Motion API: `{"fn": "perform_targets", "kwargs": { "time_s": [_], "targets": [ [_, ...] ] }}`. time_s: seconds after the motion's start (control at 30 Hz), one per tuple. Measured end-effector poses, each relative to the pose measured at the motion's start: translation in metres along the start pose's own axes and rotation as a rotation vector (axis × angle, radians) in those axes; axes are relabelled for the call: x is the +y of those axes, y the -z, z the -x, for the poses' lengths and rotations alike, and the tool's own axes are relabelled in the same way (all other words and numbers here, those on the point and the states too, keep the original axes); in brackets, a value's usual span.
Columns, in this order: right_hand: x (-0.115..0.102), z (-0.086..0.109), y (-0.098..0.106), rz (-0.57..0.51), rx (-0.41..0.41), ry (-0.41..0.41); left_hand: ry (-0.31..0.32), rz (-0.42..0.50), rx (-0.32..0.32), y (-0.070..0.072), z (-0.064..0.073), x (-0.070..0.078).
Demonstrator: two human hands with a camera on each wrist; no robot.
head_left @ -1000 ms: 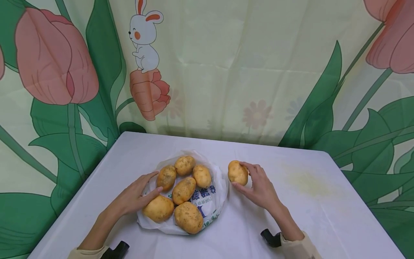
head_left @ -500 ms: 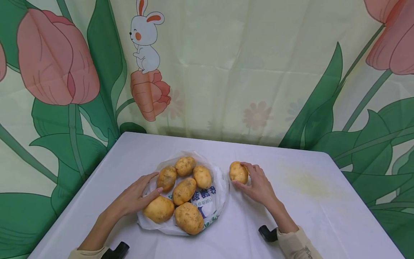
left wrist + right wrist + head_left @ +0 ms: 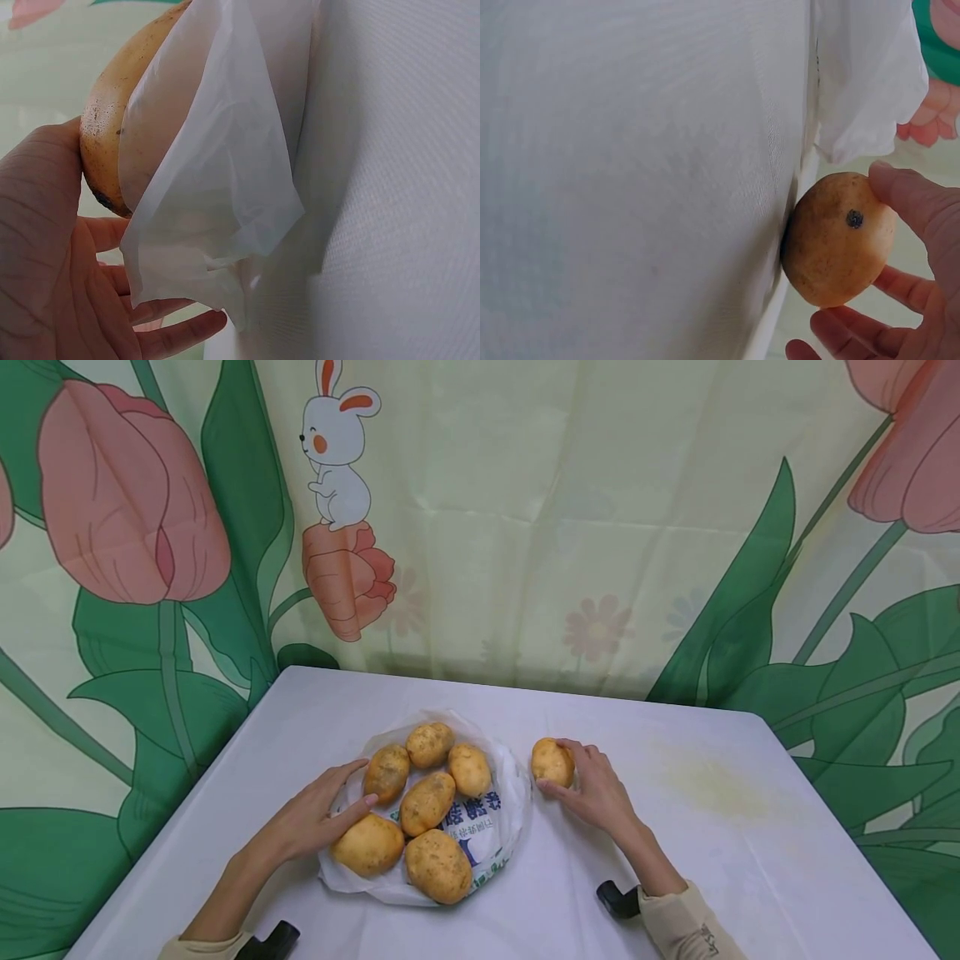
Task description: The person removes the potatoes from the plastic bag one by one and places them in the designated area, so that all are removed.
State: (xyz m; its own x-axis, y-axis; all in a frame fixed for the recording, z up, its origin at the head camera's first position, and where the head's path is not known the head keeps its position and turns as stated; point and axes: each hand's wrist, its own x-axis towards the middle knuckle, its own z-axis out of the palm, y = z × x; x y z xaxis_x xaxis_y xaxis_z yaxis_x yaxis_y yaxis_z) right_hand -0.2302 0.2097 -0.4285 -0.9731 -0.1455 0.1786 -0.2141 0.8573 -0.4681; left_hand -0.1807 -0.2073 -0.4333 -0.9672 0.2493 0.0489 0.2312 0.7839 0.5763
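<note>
Just right of the plastic bag, my right hand pinches a yellow-brown potato between thumb and fingers. In the right wrist view this potato shows a dark spot and sits against the white cloth. Several other potatoes lie on the white bag, among them a large one at the front and a long one in the middle. At the bag's left edge my left hand has its fingers spread loosely. Its thumb touches a potato in the left wrist view, beside the bag's loose edge.
A white cloth covers the table, with a faint yellowish stain on the right. Behind the table's far edge hangs a curtain printed with tulips and a rabbit. Black wrist mounts extend near both sleeves.
My right hand has shifted slightly toward me with the potato, and its wrist has moved a little left. The left hand and the potatoes on the bag stay in place.
</note>
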Motion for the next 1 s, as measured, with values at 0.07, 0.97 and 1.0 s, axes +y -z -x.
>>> {"fn": "perform_targets", "kwargs": {
  "time_s": [0.07,0.97,1.0],
  "targets": [
    [-0.001,0.0,0.0,0.002,-0.011,-0.007,-0.002,-0.001,0.002,-0.001,0.0,-0.001],
    [-0.027,0.009,0.007,-0.014,0.052,0.082,-0.007,0.004,0.015,-0.002,0.0,-0.002],
    [-0.029,0.009,0.007,-0.014,0.05,0.085,-0.006,0.004,0.015,-0.002,0.0,-0.002]
  ]
}}
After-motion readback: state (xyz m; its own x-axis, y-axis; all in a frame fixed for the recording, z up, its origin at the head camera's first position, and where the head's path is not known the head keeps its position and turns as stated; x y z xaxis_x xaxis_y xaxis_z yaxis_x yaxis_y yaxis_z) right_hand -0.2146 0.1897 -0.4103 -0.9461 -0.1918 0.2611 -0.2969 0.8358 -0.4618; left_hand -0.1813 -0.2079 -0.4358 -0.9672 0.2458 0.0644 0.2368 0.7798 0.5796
